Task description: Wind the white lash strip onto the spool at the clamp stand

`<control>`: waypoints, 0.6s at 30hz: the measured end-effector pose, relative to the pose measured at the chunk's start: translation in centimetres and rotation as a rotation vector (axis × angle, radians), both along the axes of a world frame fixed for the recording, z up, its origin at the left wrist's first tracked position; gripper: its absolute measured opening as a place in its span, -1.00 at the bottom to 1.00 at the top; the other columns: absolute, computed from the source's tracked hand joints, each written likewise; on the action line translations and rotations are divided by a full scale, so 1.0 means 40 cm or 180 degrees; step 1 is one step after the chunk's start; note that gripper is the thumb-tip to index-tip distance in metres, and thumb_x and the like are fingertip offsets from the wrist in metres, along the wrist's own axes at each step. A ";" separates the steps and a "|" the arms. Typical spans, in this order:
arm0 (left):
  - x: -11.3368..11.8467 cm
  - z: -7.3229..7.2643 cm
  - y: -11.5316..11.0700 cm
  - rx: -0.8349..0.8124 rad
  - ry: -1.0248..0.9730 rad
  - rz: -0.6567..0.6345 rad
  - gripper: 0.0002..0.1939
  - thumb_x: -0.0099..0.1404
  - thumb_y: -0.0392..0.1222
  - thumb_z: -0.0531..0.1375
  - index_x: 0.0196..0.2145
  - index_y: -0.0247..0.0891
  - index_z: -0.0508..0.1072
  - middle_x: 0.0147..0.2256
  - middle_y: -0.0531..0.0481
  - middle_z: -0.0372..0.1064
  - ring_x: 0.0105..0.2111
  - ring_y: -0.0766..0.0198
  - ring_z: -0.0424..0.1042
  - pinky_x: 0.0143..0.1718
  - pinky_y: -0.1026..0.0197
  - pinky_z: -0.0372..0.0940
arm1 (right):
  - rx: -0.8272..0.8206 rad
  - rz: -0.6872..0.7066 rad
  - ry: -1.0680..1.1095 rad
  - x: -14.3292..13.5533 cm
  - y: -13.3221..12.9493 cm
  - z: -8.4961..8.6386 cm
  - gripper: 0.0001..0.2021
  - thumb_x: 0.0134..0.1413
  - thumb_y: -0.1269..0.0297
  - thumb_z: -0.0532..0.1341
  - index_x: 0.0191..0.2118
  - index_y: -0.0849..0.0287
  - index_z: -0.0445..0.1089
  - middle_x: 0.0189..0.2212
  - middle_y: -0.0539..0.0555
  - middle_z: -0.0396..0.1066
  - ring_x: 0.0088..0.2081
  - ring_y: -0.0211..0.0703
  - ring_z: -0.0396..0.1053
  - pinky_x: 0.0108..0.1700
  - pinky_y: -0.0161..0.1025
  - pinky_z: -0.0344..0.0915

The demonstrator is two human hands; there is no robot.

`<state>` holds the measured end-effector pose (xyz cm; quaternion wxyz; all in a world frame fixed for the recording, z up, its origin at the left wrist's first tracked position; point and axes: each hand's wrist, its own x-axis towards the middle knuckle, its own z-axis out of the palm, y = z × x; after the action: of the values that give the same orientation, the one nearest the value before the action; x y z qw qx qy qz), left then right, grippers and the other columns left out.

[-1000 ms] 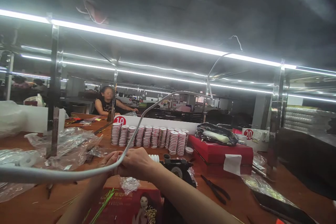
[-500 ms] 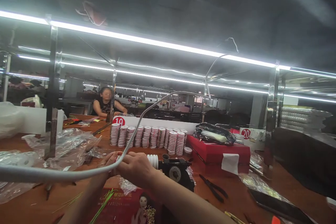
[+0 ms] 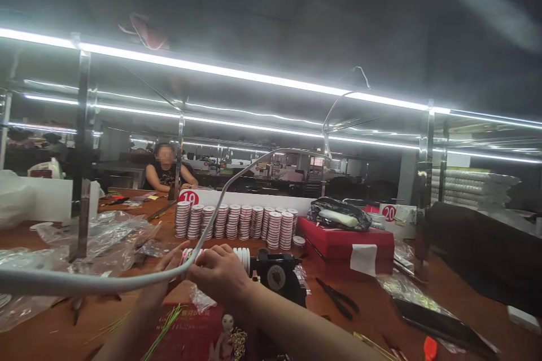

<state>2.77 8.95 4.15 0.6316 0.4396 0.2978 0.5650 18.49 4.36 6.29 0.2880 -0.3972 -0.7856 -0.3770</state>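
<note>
Between my hands a small spool [image 3: 188, 255] sits pinched: left hand [image 3: 171, 262] fingers curled on it, right hand [image 3: 218, 272] closed over it, just beside the black dispenser [image 3: 277, 276].

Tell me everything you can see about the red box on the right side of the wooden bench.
The flat red rectangular box looks like lidded cardboard and lies level on the brown wooden bench, right of the rows of stacked white spools. A dark crinkled plastic bag holding a pale oblong object rests on its lid, and a white paper slip hangs over its front face. Black pliers lie in front of it, apart. Neither hand touches it.
</note>
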 end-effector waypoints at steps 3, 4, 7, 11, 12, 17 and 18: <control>-0.027 -0.043 -0.028 -0.0354 -0.0045 -0.0180 -0.83 0.26 -0.17 0.14 -0.24 -0.31 0.43 -0.25 -0.05 0.46 -0.28 0.21 0.45 -0.18 0.02 0.33 | -0.0177 -0.0430 0.0624 0.024 -0.026 0.014 -0.82 0.18 0.28 0.15 -0.09 0.05 0.35 -0.26 -0.02 0.42 -0.26 -0.19 0.34 -0.26 -0.22 0.19; -0.033 -0.061 -0.041 -0.0492 -0.0076 -0.0218 -0.84 0.28 -0.19 0.12 -0.28 -0.33 0.43 -0.30 -0.05 0.48 -0.31 0.21 0.47 -0.19 0.03 0.33 | -0.0256 -0.0562 0.0772 0.031 -0.031 0.016 -0.83 0.18 0.29 0.15 -0.11 0.10 0.37 -0.26 0.01 0.43 -0.24 -0.16 0.35 -0.25 -0.21 0.20; -0.039 -0.106 -0.084 -0.0757 -0.0243 -0.0313 -0.91 0.25 -0.31 0.14 -0.30 -0.36 0.43 -0.33 -0.07 0.49 -0.30 0.21 0.48 -0.18 0.08 0.33 | -0.0532 -0.0812 0.0956 0.047 -0.033 0.015 -0.87 0.17 0.26 0.16 -0.21 0.14 0.41 -0.31 0.03 0.44 -0.26 -0.10 0.37 -0.24 -0.17 0.21; -0.022 -0.119 -0.120 -0.0863 -0.0528 -0.0377 -0.82 0.20 -0.28 0.20 -0.20 -0.32 0.42 -0.17 -0.07 0.44 -0.18 0.17 0.43 -0.16 0.04 0.34 | -0.0803 -0.0942 0.0949 0.049 -0.028 0.013 -0.84 0.19 0.20 0.14 -0.20 0.11 0.41 -0.29 0.03 0.44 -0.23 -0.07 0.37 -0.19 -0.15 0.22; -0.018 -0.116 -0.124 -0.0880 -0.0601 -0.0376 -0.79 0.22 -0.23 0.19 -0.17 -0.31 0.41 -0.13 -0.07 0.41 -0.17 0.15 0.42 -0.17 0.01 0.34 | -0.0851 -0.0965 0.0943 0.049 -0.029 0.014 -0.83 0.20 0.20 0.13 -0.19 0.11 0.41 -0.28 0.03 0.44 -0.22 -0.08 0.37 -0.18 -0.15 0.22; -0.010 -0.094 -0.157 -0.0866 -0.0914 -0.0356 -0.70 0.26 -0.11 0.14 -0.06 -0.20 0.35 -0.03 -0.11 0.32 -0.13 0.13 0.37 -0.16 -0.03 0.33 | -0.1041 -0.1057 0.0912 0.049 -0.038 0.027 -0.80 0.23 0.18 0.08 -0.14 0.09 0.38 -0.25 0.03 0.42 -0.18 -0.08 0.35 -0.14 -0.15 0.21; -0.009 -0.090 -0.166 -0.0859 -0.0958 -0.0361 -0.70 0.26 -0.11 0.14 -0.06 -0.19 0.35 -0.02 -0.11 0.31 -0.13 0.12 0.37 -0.16 -0.03 0.33 | -0.1078 -0.1073 0.0902 0.050 -0.039 0.030 -0.79 0.23 0.17 0.07 -0.15 0.10 0.38 -0.25 0.04 0.43 -0.18 -0.08 0.36 -0.14 -0.15 0.21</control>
<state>2.40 2.31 0.55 0.7528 0.2777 0.2478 0.5429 20.47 2.78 7.48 0.2577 -0.6135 -0.7122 -0.2236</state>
